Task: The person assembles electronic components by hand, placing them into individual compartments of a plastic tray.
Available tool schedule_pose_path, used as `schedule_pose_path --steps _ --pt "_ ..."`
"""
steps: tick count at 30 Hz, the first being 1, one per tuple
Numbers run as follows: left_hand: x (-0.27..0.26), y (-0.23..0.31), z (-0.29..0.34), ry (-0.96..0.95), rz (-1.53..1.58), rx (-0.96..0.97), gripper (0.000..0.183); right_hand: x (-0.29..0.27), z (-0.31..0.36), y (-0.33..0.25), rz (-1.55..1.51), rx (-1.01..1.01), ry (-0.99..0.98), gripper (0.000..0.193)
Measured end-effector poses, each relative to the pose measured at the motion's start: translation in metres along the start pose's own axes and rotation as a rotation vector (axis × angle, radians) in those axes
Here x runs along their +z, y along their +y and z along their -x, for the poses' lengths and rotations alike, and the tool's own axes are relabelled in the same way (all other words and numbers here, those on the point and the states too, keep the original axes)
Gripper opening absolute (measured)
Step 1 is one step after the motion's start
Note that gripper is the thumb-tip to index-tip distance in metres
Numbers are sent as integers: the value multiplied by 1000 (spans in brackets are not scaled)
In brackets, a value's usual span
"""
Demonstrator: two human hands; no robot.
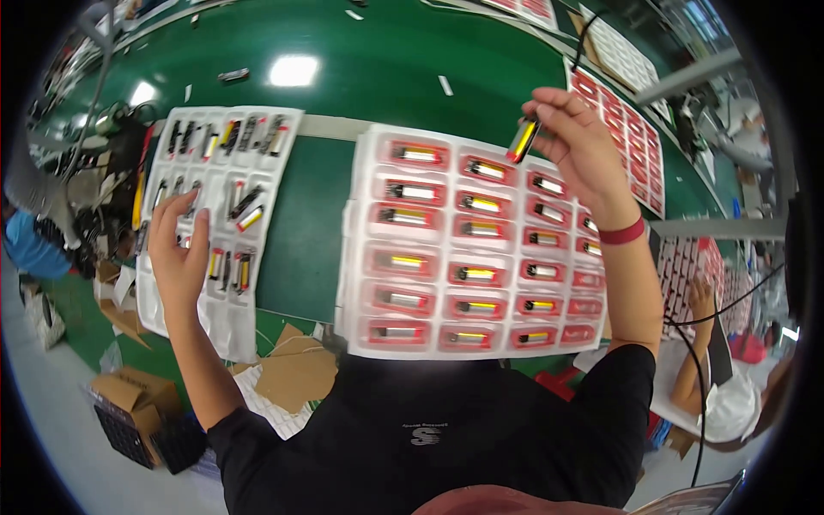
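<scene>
In front of me, to the right of centre, a white moulded tray (352, 257) carries rows of red-edged pockets with small black, silver and yellow oblong pieces. My right hand (575, 137) is closed above its far right side, pinching one black-and-yellow oblong piece with a red end (523, 140) between thumb and fingers. The piece hangs tilted. On the left, my left hand (178, 253) reaches into a second white tray (232, 330) of loose similar pieces, such as a yellow one (251, 218). Its thumb and fingers are spread, and nothing shows gripped between them.
The trays lie on a green table (378, 77) with paper scraps and a stray dark piece (233, 75). Another red-pocketed tray (618, 129) sits beyond my right hand. Cardboard boxes (137, 395) stand at lower left. A person in a white cap (731, 408) works at right.
</scene>
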State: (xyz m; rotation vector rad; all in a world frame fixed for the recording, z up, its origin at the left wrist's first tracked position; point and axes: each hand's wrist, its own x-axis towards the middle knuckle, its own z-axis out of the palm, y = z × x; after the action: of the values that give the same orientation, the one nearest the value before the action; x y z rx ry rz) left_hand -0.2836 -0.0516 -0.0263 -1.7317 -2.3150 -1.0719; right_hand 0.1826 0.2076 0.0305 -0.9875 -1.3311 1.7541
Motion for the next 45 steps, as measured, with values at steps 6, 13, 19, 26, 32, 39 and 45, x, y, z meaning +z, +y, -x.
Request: schedule_pose_path --steps 6,13,19,26,32,39,45 --pt "45 53 -30 -260 26 135 21 -58 98 15 -265 142 139 39" --pt "-15 -77 21 95 -286 -267 17 -103 129 11 -529 182 217 42" --pt "16 82 -23 -198 84 -1 23 -41 145 11 -538 300 85 53" --pt "102 244 -65 -633 498 469 22 -72 164 -5 -185 -141 193 67" --pt "164 335 -47 -802 394 902 22 -160 158 -17 -320 -305 201 48" --pt "190 402 -12 -925 442 1061 21 -195 148 -17 -32 -333 229 31" --pt "232 454 41 -937 379 1191 15 -190 148 -16 31 -440 68 38"
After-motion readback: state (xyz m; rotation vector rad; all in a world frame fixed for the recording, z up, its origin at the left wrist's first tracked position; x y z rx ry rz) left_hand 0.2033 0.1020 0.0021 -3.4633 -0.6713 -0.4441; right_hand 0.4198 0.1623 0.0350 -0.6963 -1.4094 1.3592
